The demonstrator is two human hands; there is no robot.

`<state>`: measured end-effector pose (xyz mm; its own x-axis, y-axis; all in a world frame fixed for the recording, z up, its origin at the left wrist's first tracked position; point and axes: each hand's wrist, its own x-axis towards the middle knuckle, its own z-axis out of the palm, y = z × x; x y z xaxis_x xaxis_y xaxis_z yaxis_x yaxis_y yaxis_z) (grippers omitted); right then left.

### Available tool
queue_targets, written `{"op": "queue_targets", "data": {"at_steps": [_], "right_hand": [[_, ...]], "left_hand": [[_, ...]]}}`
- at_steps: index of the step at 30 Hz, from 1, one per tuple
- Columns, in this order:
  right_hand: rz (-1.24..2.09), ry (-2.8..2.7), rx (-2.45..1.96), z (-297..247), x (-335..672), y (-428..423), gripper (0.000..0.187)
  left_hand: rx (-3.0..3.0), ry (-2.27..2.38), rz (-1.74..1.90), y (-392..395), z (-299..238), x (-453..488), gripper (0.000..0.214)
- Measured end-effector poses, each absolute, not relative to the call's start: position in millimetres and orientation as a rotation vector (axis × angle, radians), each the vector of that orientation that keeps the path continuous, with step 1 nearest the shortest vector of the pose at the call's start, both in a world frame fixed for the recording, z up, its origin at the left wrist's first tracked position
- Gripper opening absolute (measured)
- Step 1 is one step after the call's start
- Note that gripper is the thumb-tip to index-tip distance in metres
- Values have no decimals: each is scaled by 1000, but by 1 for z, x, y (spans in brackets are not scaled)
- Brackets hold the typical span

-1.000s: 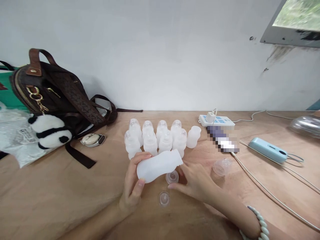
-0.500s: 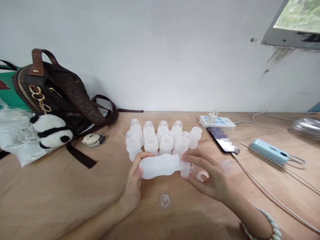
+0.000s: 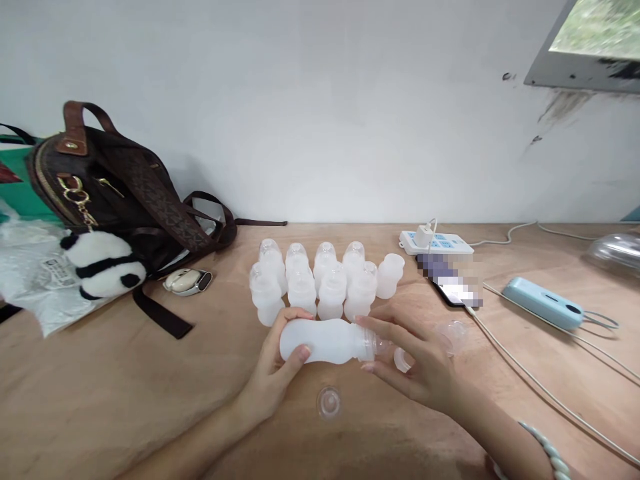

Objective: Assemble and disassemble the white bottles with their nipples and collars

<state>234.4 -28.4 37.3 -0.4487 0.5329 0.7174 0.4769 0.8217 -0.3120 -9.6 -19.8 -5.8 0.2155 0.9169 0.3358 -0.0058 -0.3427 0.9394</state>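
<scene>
L hand (image 3: pixel 277 373) was wrapped round the frosted bottle (image 3: pixel 320 340), thumb on the near side, other fingers mostly hidden behind; it held the bottle abt. level over the table (image 3: pixel 200 387), mouth to the right. R hand (image 3: pixel 425 370) was part-closed, thumb and a fingertip pinching either side of the clear collar (image 3: pixel 369 344) at the bottle's mouth, other fingers loosely curved; whether the thread had caught, one couldn't tell. The step in hand was prob. seating collar on neck: best done w/ both on one straight line, rim flush all round, a light turn first to avoid cross-threading, then snug; L grip steady but w/o squeezing, b/c the wall looked soft enough to flex. Behind, capped bottles (image 3: pixel 331 290) stood in two rows, w/ an open-topped bottle (image 3: pixel 390 275) at the right end; a clear dome (image 3: pixel 454 335) lay just past R hand, a small clear part (image 3: pixel 329 403) nearer the person. Surface was flat, brown, wood-grained, up against a pale wall (image 3: pixel 300 120), scuffed below the window (image 3: pixel 595 33). Off right: phone (image 3: pixel 453 290), power strip (image 3: pixel 455 244), light-blue device (image 3: pixel 543 303); off left: backpack (image 3: pixel 120 173) w/ panda charm (image 3: pixel 103 260), mouse-like item (image 3: pixel 181 281), plastic bag (image 3: pixel 30 273).
</scene>
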Motion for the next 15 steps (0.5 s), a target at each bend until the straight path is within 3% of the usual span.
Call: {"op": "queue_targets", "data": {"at_steps": [5,9,15], "right_hand": [[665,-1887,-1067,35,229,-27,28],[1216,-1601,-1114,35,229,-25,36],[1490,-1603,-1032,52,237,-25,47]], "left_hand": [[2081,692,1372,-21,-5,-12,36],[2331,637,1369,-20,-5,-12,45],[2254,745,1416,-21,-2,-11,45]]}}
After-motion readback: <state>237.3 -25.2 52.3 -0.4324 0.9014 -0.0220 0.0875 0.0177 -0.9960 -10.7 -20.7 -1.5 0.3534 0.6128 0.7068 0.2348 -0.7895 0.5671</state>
